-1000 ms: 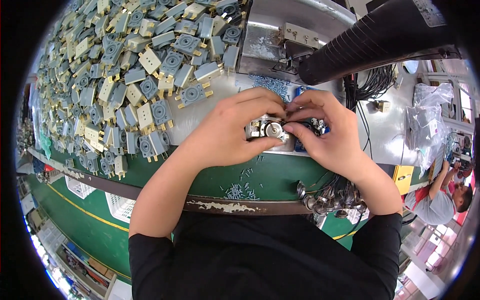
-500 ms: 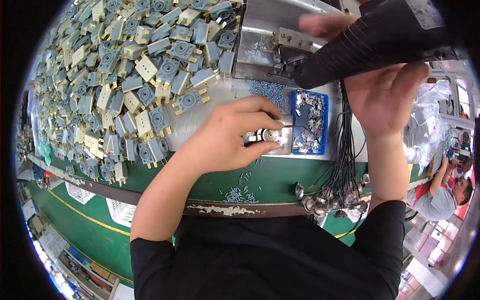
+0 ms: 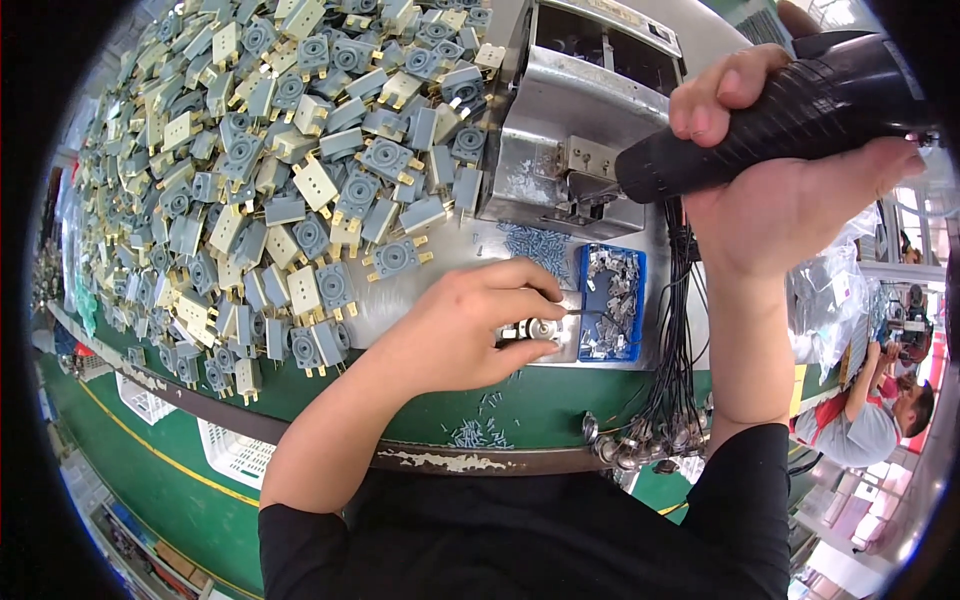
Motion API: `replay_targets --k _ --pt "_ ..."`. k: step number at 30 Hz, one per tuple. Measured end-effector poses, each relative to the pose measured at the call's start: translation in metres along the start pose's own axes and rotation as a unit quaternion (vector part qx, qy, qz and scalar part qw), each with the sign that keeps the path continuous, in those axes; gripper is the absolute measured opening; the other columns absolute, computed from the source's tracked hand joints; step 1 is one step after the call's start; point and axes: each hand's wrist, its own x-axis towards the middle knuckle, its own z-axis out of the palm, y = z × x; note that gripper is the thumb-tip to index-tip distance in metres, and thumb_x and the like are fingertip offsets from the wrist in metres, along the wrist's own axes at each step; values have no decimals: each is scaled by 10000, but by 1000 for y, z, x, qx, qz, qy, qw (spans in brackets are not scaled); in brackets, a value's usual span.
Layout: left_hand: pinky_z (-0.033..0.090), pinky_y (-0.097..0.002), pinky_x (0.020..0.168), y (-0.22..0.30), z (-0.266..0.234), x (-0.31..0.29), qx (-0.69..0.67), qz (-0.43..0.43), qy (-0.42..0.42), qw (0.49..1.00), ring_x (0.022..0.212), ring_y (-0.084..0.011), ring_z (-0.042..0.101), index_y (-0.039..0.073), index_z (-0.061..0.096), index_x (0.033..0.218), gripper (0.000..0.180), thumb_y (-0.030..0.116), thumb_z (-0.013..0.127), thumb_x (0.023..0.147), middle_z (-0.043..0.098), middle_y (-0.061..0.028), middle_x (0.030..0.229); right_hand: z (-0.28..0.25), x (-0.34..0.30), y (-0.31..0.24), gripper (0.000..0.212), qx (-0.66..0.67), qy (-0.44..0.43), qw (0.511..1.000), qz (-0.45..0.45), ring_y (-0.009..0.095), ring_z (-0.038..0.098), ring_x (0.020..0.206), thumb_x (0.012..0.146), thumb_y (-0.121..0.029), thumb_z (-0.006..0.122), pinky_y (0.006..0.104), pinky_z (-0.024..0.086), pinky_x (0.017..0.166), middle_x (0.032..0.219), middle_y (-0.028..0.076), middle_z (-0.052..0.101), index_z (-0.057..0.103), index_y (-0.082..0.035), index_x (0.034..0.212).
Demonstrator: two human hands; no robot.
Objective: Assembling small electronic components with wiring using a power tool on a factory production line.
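My left hand (image 3: 465,325) is closed, with thumb and fingers pinching a small round metal part (image 3: 541,328) with a pale centre, low over the bench's metal plate. The fingers hide some of it, and a thin dark wire runs from it toward the blue tray. Up at the right, my right hand (image 3: 785,215) grips a thick black power screwdriver (image 3: 730,150). Its fingers curl over the top while the palm supports it underneath. The narrower end of the tool points left, overlapping a metal screw feeder (image 3: 585,90); I cannot tell whether they touch.
A heap of grey and cream timer-like units (image 3: 280,180) covers the left. Loose screws (image 3: 538,247) lie behind the blue tray (image 3: 640,300) of metal clips. Black cables (image 3: 682,300) hang beside it, ending in round metal parts (image 3: 640,445). Another person (image 3: 860,430) works far right.
The view has shifted, so the bench sits lower in it. My right fingers have curled further onto the screwdriver. My left hand keeps its pinch on the round part.
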Motion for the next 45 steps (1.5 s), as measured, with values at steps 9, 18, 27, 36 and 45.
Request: replay_targets --k 9,18,27,36,45 --pt "605 -395 856 0 -1 1 -4 -4 1 1000 1009 -321 741 18 759 1042 310 67 884 762 739 -145 1137 26 -5 -2 942 33 115 988 95 190 528 460 991 -842 264 342 478 462 642 65 528 462 9 1346" --pt "604 -399 852 1 0 1 -2 -1 0 1000 999 -321 746 30 763 1041 303 79 884 768 742 -140 1134 -34 17 35 1159 102 -134 986 -16 218 523 557 798 -1019 280 378 468 586 745 74 544 464 -17 1352" --pt "595 -401 877 -2 -1 -3 11 1 4 1000 1021 -332 734 21 751 1052 314 92 874 772 739 -150 1131 -38 6 24 1228 111 -336 934 -51 196 547 586 774 -1018 378 368 479 583 799 68 570 417 4 1454" --pt "592 -393 857 -3 2 -3 -4 -6 14 1000 985 -322 731 -5 749 1010 280 96 868 778 731 -147 1105 -48 -61 -14 1274 142 -272 949 70 154 541 559 761 -985 487 346 474 530 802 33 532 323 -10 1565" --pt "580 -409 882 -5 3 -6 22 -1 13 1000 1021 -306 719 36 765 1045 281 198 830 824 723 -81 1144 -65 -60 17 1277 125 -276 951 68 156 538 540 736 -1015 439 330 485 529 792 37 540 340 -34 1548"
